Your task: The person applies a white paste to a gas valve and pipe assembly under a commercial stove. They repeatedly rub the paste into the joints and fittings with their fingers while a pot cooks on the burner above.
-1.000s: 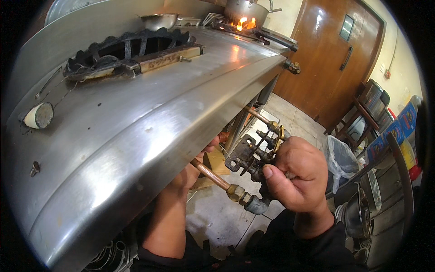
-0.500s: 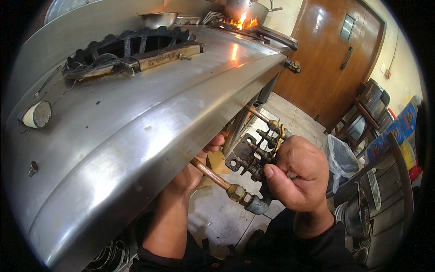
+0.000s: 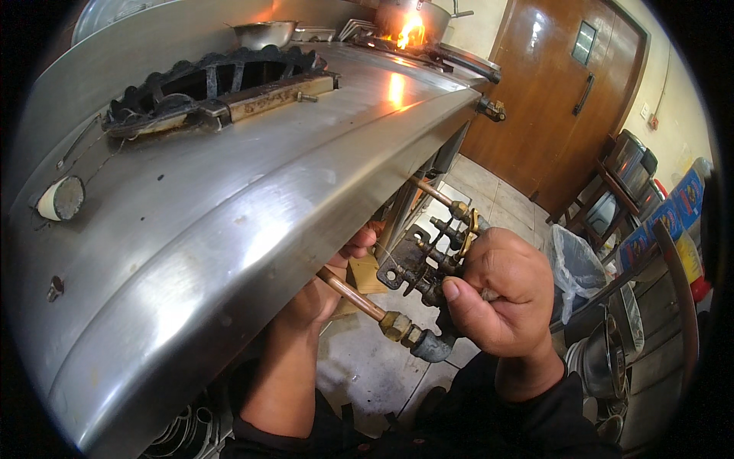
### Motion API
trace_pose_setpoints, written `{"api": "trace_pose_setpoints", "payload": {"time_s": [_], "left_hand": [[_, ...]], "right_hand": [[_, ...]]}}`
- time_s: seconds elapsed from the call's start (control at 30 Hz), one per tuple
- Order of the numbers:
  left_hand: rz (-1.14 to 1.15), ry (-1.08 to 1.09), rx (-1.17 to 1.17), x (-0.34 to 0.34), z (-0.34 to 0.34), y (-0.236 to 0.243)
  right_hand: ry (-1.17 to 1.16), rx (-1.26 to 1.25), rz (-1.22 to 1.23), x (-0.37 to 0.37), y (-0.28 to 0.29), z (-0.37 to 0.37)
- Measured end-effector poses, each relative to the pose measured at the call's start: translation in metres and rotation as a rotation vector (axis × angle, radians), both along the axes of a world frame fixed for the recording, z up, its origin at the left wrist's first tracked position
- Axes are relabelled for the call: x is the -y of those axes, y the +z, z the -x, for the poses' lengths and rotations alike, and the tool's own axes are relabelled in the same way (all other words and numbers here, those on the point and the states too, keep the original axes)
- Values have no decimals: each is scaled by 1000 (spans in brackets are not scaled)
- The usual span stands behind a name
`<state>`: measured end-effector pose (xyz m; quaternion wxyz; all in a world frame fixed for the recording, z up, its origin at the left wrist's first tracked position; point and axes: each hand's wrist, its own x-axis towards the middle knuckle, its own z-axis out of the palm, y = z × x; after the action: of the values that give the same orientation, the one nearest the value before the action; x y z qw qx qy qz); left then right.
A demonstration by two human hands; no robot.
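Note:
My right hand (image 3: 501, 287) is closed around the right side of a dark, greasy gas valve assembly (image 3: 424, 260), its thumb pressed along the near part. The assembly has brass fittings and a flat plate with holes. Copper pipes (image 3: 355, 294) run from it toward the stove's front, the nearer through a brass nut (image 3: 396, 325) and a grey elbow (image 3: 432, 346). My left hand (image 3: 313, 298) reaches under the stove's front edge. Its fingertips curl up behind the nearer pipe, close to the plate; the stove edge hides part of it and whatever it may hold.
The steel stove top (image 3: 229, 183) carries a black burner ring (image 3: 222, 80) and a white cylindrical piece (image 3: 61, 199). At the far end, flames (image 3: 410, 32) burn under a pot (image 3: 417, 14). On the right stand a lined bin (image 3: 573, 268) and a rack with metal bowls (image 3: 600, 359). A wooden door (image 3: 558, 92) is behind.
The view has shifted very slightly, and the flames have changed shape. Both hands keep the same places at the valve assembly.

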<state>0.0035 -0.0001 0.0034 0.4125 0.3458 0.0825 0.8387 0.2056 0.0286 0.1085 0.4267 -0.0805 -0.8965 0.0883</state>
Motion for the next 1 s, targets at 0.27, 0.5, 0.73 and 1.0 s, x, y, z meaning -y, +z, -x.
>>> {"api": "trace_pose_setpoints", "payload": {"time_s": [0.27,0.5,0.73,1.0], "left_hand": [[6,21,-10,0,-1,-1],[3,1,-4,0,1,-2],[14,3,-7,1,0,0],[4,-98,-117,4,0,6]], "right_hand": [[-2,-10,-14,1,1,1],[-4,3,-7,1,2,0],[-10,-3,-7,1,1,0],[10,-11,-7,-1,1,0]]}}
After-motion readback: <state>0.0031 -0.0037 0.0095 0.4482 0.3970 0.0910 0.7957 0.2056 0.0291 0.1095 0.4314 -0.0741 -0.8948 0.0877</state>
